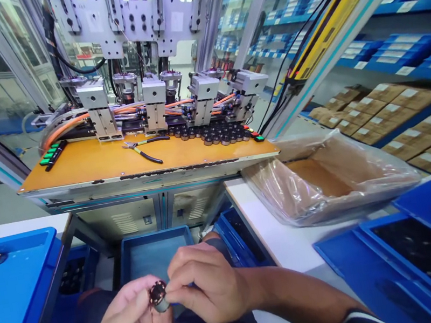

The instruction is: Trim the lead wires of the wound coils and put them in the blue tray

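Above my lap I hold a small round motor stator (158, 296), black inside with copper-coloured spots and a grey metal side. The thumb and fingers of my left hand (135, 313) grip it from the left. My right hand (204, 283) is closed in a pinch at its right edge; whether the fingertips hold the stator itself or some small piece on it, I cannot make out. On the orange worktop (77, 164) ahead lie pliers (144, 150) with black handles. Several dark round parts (215, 133) stand grouped at the worktop's right.
A machine with metal clamp blocks (155, 103) rises behind the worktop. To the left is a blue tray (12, 303) with a few parts. On the right stand a plastic-lined box (287, 199) and blue bins (361, 253) with dark parts. Another blue tray (152, 242) sits below.
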`<state>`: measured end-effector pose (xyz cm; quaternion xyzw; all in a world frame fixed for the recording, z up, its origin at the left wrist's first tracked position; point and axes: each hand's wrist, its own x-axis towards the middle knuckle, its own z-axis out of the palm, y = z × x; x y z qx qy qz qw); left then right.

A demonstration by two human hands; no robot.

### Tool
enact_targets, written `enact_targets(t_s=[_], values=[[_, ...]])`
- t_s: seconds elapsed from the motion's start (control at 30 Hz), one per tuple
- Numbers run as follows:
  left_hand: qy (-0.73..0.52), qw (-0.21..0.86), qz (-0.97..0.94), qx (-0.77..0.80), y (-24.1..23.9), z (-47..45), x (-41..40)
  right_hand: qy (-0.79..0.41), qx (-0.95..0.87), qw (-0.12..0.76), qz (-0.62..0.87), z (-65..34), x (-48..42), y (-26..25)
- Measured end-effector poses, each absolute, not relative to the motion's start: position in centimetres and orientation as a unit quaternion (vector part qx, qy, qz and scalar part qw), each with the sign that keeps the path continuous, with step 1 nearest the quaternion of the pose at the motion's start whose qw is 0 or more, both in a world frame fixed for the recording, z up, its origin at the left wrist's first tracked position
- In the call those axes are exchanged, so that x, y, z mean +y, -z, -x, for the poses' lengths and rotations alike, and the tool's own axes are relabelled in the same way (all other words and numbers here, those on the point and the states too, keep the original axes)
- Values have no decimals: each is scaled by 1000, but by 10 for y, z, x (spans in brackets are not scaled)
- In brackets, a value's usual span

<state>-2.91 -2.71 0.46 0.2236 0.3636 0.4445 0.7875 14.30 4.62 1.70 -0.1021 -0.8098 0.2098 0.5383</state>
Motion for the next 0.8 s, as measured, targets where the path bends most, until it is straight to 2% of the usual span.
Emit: enact_targets(t_s=[0.27,0.53,0.6,0.67,0.8], values=[[-514,688,-311,408,-2,26,-30,-226,-807,528,137,-144,45,-16],[-618,411,-494,453,5,33,-35,-294,-757,550,195,-137,34,-13],[-627,365,-513,458,6,34,-35,-356,-726,541,232,-136,28,-16],[-634,356,-513,457,8,35,-35,-470,-675,501,269,-136,24,-19],[-612,360,-524,470,14,40,-34,-734,-515,337,287,-137,23,-20]])
